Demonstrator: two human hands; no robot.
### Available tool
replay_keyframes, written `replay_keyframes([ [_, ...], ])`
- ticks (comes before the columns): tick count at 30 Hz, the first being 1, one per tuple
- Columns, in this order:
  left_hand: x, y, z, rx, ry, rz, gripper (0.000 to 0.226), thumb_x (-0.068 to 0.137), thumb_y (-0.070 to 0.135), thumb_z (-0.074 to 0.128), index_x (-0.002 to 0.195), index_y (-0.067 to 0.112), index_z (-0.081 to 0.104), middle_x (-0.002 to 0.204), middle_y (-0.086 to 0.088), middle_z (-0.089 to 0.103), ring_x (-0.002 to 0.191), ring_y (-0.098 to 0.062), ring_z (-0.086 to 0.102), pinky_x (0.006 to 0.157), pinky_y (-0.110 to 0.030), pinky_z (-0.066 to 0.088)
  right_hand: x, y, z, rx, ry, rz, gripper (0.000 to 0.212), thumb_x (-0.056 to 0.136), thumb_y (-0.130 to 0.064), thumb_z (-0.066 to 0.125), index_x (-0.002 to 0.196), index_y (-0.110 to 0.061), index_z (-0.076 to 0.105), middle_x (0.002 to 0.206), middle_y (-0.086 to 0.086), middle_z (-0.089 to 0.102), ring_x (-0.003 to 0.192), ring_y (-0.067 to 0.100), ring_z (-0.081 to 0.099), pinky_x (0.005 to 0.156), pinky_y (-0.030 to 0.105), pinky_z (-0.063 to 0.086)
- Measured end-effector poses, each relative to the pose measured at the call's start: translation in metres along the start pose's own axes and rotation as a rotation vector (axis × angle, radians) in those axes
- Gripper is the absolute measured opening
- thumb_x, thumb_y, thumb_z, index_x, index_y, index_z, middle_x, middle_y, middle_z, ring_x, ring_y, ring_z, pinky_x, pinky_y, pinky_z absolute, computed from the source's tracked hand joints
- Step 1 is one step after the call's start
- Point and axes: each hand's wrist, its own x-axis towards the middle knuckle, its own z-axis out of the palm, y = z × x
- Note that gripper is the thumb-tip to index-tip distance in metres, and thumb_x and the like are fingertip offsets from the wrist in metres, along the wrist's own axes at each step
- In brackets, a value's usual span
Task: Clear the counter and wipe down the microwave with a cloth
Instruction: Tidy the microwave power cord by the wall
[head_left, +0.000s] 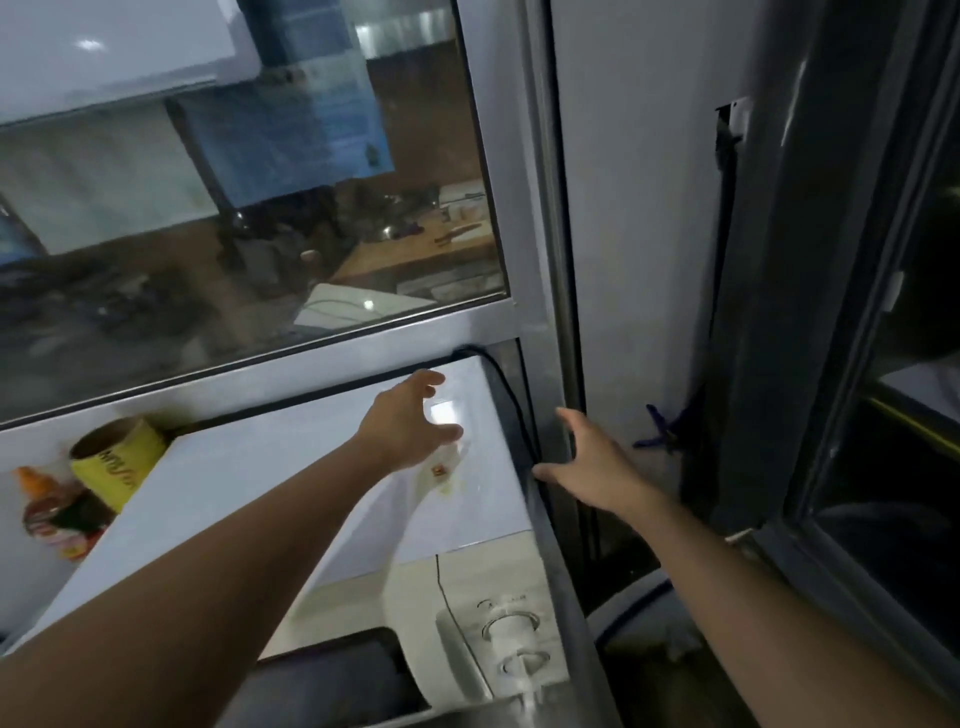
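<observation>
Head view, looking down over a white microwave (291, 493) set against a glass window (234, 208) with a grey frame. Left hand (410, 421) stretched out over the microwave's top panel toward its far corner at about 1 o'clock, fingers spread apart, holding nothing; cannot tell whether the palm touches the panel or is just above it. Right hand (592, 462) at the microwave's right edge, at 3 o'clock from the left hand, fingers open and apart, empty, thumb near the black cable (511, 400) that runs down along the appliance's right side from the back corner. Small orange-brown stain (441, 475) on the top panel just beneath the left hand. Two round dials (511, 642) on the microwave's front control panel at 5 o'clock in the view. Yellow can (117, 460), tilted, just beside the microwave's left rear corner at 9 o'clock; a dark sauce bottle (49, 512) with an orange cap lies near it, further left. Dark door frame (810, 312) stands on the right, at 3 o'clock. No cloth seen in either hand.
</observation>
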Motion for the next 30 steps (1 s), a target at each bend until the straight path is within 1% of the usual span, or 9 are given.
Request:
replay_keyframes([
  [4,0.031,0.008,0.012,0.010,0.004,-0.016,0.065,0.078,0.030,0.074,0.134,0.022,0.043,0.134,-0.001,0.052,0.122,-0.020,0.049,0.098,-0.031,0.041,0.046,0.020,-0.001,0.027,-0.031,0.009,0.088,0.080,-0.031,0.071,0.149,-0.025,0.017,0.155,0.003,0.025,0.139,0.022,0.031,0.112,0.040,0.031],
  [8,0.053,0.015,0.022,0.019,0.017,-0.001,0.064,0.079,0.028,0.073,0.135,0.020,0.043,0.135,-0.001,0.052,0.122,-0.018,0.049,0.100,-0.031,0.040,0.084,0.037,0.002,0.066,-0.052,0.032,0.087,0.082,-0.030,0.070,0.150,-0.022,0.015,0.155,0.003,0.025,0.138,0.024,0.031,0.109,0.036,0.032],
  [12,0.071,0.021,0.032,0.080,0.023,0.030,0.062,0.080,0.028,0.071,0.135,0.020,0.043,0.136,0.000,0.051,0.123,-0.018,0.048,0.100,-0.031,0.039,0.116,0.055,0.012,0.102,-0.072,0.052,0.084,0.083,-0.028,0.069,0.149,-0.018,0.018,0.152,0.006,0.030,0.136,0.025,0.035,0.106,0.032,0.033],
  [16,0.085,0.025,0.037,0.138,0.031,0.055,0.062,0.081,0.027,0.071,0.136,0.021,0.043,0.137,0.000,0.050,0.124,-0.019,0.047,0.098,-0.029,0.038,0.143,0.075,0.030,0.169,-0.087,0.056,0.080,0.083,-0.017,0.070,0.148,-0.015,0.023,0.151,0.005,0.033,0.136,0.022,0.035,0.100,0.024,0.033],
  [20,0.096,0.024,0.038,0.170,0.043,0.092,0.063,0.078,0.027,0.073,0.134,0.023,0.045,0.136,0.003,0.052,0.123,-0.017,0.048,0.100,-0.029,0.040,0.169,0.094,0.051,0.208,-0.144,0.086,0.079,0.083,-0.008,0.069,0.147,-0.016,0.025,0.150,0.005,0.034,0.136,0.023,0.036,0.105,0.032,0.038],
  [26,0.103,0.018,0.040,0.181,0.056,0.122,0.062,0.078,0.027,0.073,0.134,0.024,0.046,0.136,0.005,0.052,0.126,-0.015,0.046,0.106,-0.035,0.038,0.196,0.125,0.074,0.235,-0.222,0.119,0.072,0.083,-0.001,0.066,0.145,-0.015,0.030,0.146,0.004,0.039,0.132,0.024,0.040,0.090,0.025,0.043],
  [28,0.104,0.016,0.040,0.183,0.055,0.127,0.061,0.078,0.027,0.073,0.133,0.025,0.046,0.136,0.005,0.051,0.126,-0.015,0.046,0.106,-0.036,0.038,0.201,0.130,0.078,0.250,-0.254,0.112,0.072,0.083,-0.001,0.066,0.145,-0.014,0.030,0.144,0.004,0.039,0.131,0.025,0.040,0.092,0.026,0.042],
  [30,0.104,0.015,0.040,0.185,0.058,0.133,0.061,0.078,0.028,0.073,0.133,0.025,0.046,0.136,0.006,0.052,0.126,-0.015,0.046,0.106,-0.035,0.038,0.203,0.135,0.083,0.230,-0.262,0.103,0.068,0.083,-0.001,0.066,0.142,-0.011,0.034,0.134,0.007,0.046,0.125,0.026,0.046,0.094,0.028,0.043],
])
